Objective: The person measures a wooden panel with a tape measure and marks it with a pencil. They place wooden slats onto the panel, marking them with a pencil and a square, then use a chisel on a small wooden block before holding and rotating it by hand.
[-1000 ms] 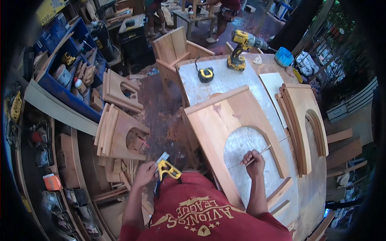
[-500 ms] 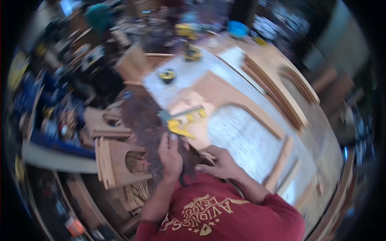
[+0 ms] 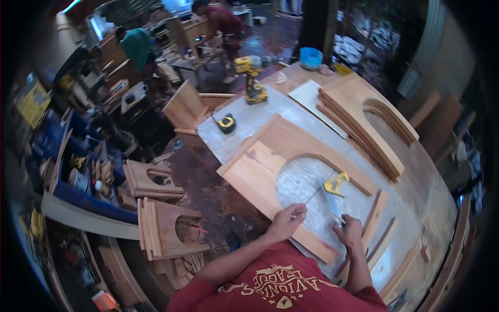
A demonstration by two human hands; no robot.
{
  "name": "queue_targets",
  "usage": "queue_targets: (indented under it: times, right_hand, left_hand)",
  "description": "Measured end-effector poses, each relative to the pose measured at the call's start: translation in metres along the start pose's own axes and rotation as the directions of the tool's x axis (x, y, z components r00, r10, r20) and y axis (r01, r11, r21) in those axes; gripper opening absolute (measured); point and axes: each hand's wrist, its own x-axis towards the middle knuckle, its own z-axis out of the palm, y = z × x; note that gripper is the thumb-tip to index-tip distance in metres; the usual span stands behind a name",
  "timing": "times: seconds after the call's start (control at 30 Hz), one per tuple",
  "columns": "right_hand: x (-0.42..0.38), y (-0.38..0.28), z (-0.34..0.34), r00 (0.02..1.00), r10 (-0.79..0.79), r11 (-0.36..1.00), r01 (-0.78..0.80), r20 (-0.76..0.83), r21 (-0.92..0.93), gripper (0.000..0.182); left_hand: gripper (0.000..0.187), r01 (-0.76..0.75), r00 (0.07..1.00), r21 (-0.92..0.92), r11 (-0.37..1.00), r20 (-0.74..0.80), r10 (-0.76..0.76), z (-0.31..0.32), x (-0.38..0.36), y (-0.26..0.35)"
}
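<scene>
A yellow-headed combination square (image 3: 337,184) is over the round cut-out of the wooden panel (image 3: 265,151). Its thin blade slants down to my right hand (image 3: 349,230), whose fingers are closed at the blade's lower end. A short light piece also shows at these fingertips, too small to name. My left hand (image 3: 288,221) is above the panel's near leg, with fingers pinched together. From its fingertips a thin dark line runs up towards the square's head; what it is cannot be made out.
A tape measure (image 3: 226,124) and a cordless drill (image 3: 252,80) are at the table's far end. Cut panels (image 3: 358,112) are stacked beyond the panel. Wood strips (image 3: 374,221) lie at right. More cut pieces (image 3: 169,229) stand at left. Two people work further back.
Both hands and the square have moved right, from beside the table's edge to over the panel's cut-out. The square has passed from my left hand's side to my right. The view has steadied.
</scene>
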Motion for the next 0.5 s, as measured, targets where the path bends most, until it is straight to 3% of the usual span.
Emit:
queue_targets:
  times: [0.03,0.13,0.17,0.3,0.4,0.43,0.5]
  right_hand:
    - [0.003,0.004,0.005,1.000,0.002,1.000,-0.002,0.021,0.003,0.035]
    - [0.012,0.015,0.014,0.999,0.016,1.000,-0.017,0.035,0.008,0.037]
    - [0.015,0.021,0.020,1.000,0.005,1.000,-0.005,0.013,0.014,0.039]
    - [0.015,0.008,0.002,0.997,0.045,0.999,-0.044,-0.055,0.012,0.041]
    - [-0.005,0.020,-0.015,0.918,0.259,0.963,-0.269,-0.300,0.009,0.047]
    - [-0.012,0.027,-0.018,0.863,0.306,0.939,-0.343,-0.401,-0.023,0.048]
    - [-0.029,0.046,-0.018,0.764,0.444,0.844,-0.532,-0.468,-0.068,0.053]
  left_hand:
    - [0.038,-0.084,0.993,0.055,0.995,-0.078,0.089,-0.001,-0.003,-0.002]
    - [0.037,-0.091,0.985,0.129,0.987,-0.137,0.108,-0.015,-0.017,0.007]
    - [0.036,-0.119,0.978,0.042,0.992,-0.169,0.124,-0.017,-0.017,-0.009]
    - [0.034,-0.029,0.964,0.053,0.998,-0.263,0.042,-0.042,-0.044,0.004]
    - [0.032,0.018,0.944,-0.042,0.999,-0.328,-0.030,-0.066,-0.065,-0.008]
    - [0.032,-0.015,0.919,-0.016,1.000,-0.395,0.007,-0.071,-0.072,-0.012]
    - [0.032,0.004,0.894,-0.013,1.000,-0.448,-0.009,-0.087,-0.084,-0.023]
